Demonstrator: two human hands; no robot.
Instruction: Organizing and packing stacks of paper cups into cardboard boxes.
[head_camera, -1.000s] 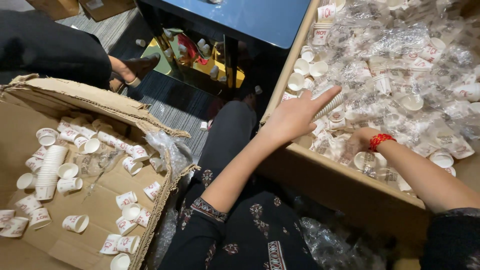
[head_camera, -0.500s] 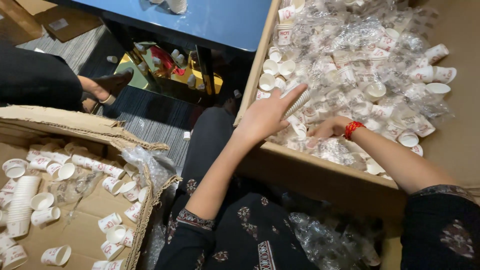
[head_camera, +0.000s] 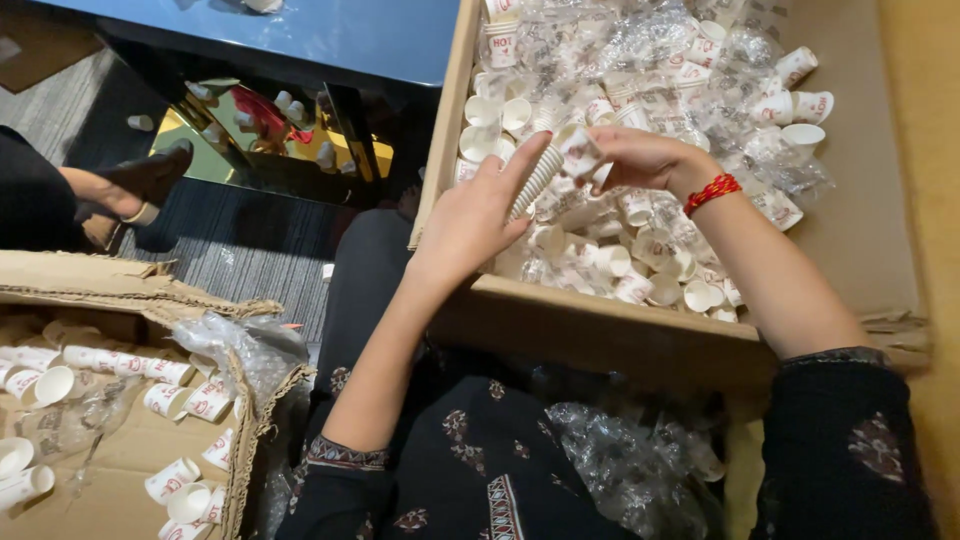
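While seated between two cardboard boxes, held a nested stack of small white paper cups (head_camera: 537, 180) over the right-hand cardboard box (head_camera: 600, 320). Kept the left hand (head_camera: 470, 225) under and around the lower part of the stack, fingers curled and gripping it, with the stack tilted up toward the right. Closed the right hand (head_camera: 640, 158) on a single paper cup with red print (head_camera: 580, 152), pinched between thumb and fingers, right at the top end of the stack and touching it. Wore a red thread bracelet (head_camera: 712, 190) on the right wrist, and dark sleeves with a pale pattern on both arms.

Filled with many loose paper cups (head_camera: 640, 270), white with red print, and with crumpled clear plastic wrapping (head_camera: 640, 40) lying among them. Lower left, a second cardboard box (head_camera: 130, 290) with torn edges, holding more cups (head_camera: 110, 365), some loose, some in short stacks, plus a piece of clear plastic (head_camera: 240, 340) hanging over its rim. More clear plastic (head_camera: 630, 470) bunched on the lap beside the dark patterned garment. Upper left, another person's foot in a dark shoe (head_camera: 150, 185) on the grey carpet, near a dark table with a blue top (head_camera: 350, 35)
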